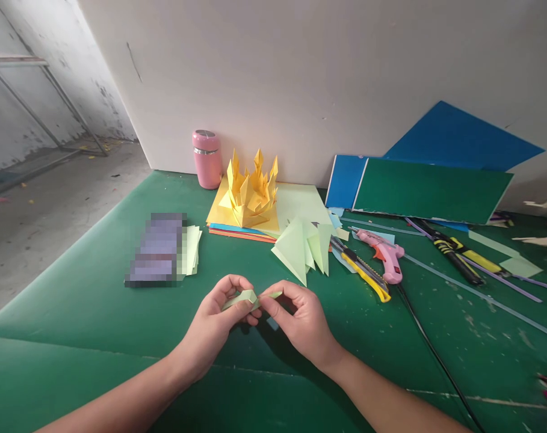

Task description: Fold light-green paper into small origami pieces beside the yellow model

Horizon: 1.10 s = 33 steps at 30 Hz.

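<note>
A small piece of folded light green paper (246,296) is held between both hands above the green tabletop. My left hand (223,310) is closed on its left part, thumb in front and fingers behind. The thumb and forefinger of my right hand (302,322) pinch the right end, where a narrow tip points right. Several folded light green paper pieces (293,249) lie just beyond my hands. Behind them a yellow folded-paper crown (250,198) stands on a stack of coloured sheets (295,201).
Left are a blurred-out purple object (158,252) and green paper slips (192,249). A pink flask (207,159) stands by the wall. Right lie a yellow utility knife (363,273), a pink glue gun (384,252) with its black cord, paper strips, and leaning blue and green boards (431,189).
</note>
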Motion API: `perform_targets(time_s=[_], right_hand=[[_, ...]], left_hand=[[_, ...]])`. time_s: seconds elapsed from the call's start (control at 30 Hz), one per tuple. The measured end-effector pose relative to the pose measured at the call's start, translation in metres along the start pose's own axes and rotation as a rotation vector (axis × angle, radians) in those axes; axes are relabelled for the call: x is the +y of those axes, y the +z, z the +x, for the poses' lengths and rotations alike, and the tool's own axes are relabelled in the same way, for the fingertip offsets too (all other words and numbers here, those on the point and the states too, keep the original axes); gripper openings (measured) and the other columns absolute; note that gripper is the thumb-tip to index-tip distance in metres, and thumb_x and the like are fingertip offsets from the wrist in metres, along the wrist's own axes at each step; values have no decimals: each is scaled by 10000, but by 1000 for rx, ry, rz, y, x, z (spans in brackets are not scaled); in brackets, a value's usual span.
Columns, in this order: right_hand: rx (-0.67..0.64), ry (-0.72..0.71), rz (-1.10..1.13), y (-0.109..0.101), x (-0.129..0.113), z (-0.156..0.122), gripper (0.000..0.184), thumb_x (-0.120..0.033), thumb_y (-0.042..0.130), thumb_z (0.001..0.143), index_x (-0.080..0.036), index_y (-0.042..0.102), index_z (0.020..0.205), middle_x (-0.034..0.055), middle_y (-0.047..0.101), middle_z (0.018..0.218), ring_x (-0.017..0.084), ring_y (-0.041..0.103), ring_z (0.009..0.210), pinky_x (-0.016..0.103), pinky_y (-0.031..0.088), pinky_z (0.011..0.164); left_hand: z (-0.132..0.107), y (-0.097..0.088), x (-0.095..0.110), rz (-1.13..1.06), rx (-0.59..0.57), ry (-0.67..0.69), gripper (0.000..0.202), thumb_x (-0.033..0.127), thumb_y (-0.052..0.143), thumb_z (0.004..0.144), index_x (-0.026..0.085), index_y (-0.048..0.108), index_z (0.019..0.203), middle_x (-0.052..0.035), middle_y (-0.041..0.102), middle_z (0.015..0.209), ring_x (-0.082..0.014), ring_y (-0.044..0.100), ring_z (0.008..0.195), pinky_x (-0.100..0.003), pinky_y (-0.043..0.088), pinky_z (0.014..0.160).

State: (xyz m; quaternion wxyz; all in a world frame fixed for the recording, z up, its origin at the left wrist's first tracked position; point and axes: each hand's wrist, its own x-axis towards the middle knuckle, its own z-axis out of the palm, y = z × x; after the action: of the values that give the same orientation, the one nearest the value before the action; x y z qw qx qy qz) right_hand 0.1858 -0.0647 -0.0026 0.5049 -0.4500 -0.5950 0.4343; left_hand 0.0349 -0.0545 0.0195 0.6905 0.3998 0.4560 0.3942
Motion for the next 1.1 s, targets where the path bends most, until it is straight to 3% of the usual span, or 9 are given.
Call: perform_targets(time_s=[0.23, 0.33, 0.43, 0.5, 0.6, 0.9, 1.1], right_hand=[[-3, 11, -23, 1, 0, 0, 149, -276, 533, 849, -210, 520, 717, -8, 599, 655, 128, 598, 588, 246, 499, 566], [-19, -33, -43, 0, 0, 0, 39, -225, 533, 820, -217, 554, 853, 3, 614, 770, 133, 616, 673, 264, 521, 648], [-34, -131, -114, -1, 0, -1, 245, -178, 563, 775, -244, 580, 1011, 14, 622, 879, 151, 601, 789, 287, 516, 730], [-45, -168, -152, -1, 0, -1, 212, -171, 564, 782, -249, 608, 975, 10, 616, 853, 149, 579, 760, 281, 507, 703], [-33, -197, -159, -2, -1, 0, 117, -170, 548, 806, -234, 622, 870, 8, 604, 799, 144, 568, 712, 273, 498, 660], [-34, -180, -83, -1, 2, -2, 89, -181, 545, 805, -224, 621, 820, 10, 654, 769, 138, 606, 680, 260, 509, 628], [-52, -180, -1, -2, 3, -2, 50, -209, 581, 811, -224, 627, 797, 11, 660, 765, 147, 627, 707, 266, 514, 648]], left_hand=[[1, 4, 0, 117, 37, 111, 279, 323, 762, 657, 184, 555, 781, 24, 607, 701, -119, 592, 612, -238, 491, 586], [2, 3, 1, 256, 60, 121, 209, 307, 724, 680, 184, 575, 760, 21, 611, 630, -116, 556, 549, -235, 455, 539], [3, 0, 2, 371, 91, 176, 167, 260, 712, 658, 189, 614, 773, 8, 636, 694, -128, 568, 597, -230, 439, 558], [3, -1, 2, 397, 98, 196, 194, 239, 710, 638, 195, 615, 802, 5, 646, 739, -140, 584, 652, -228, 442, 588], [3, -2, 3, 359, 92, 135, 275, 253, 716, 625, 203, 575, 855, 33, 621, 688, -119, 556, 574, -221, 429, 556], [0, -1, 8, 218, 52, 17, 382, 272, 740, 588, 209, 520, 893, 75, 542, 576, -92, 470, 506, -199, 340, 492], [1, 0, 7, 91, 42, 19, 441, 311, 761, 594, 206, 491, 927, 59, 585, 610, -111, 529, 551, -228, 428, 553]])
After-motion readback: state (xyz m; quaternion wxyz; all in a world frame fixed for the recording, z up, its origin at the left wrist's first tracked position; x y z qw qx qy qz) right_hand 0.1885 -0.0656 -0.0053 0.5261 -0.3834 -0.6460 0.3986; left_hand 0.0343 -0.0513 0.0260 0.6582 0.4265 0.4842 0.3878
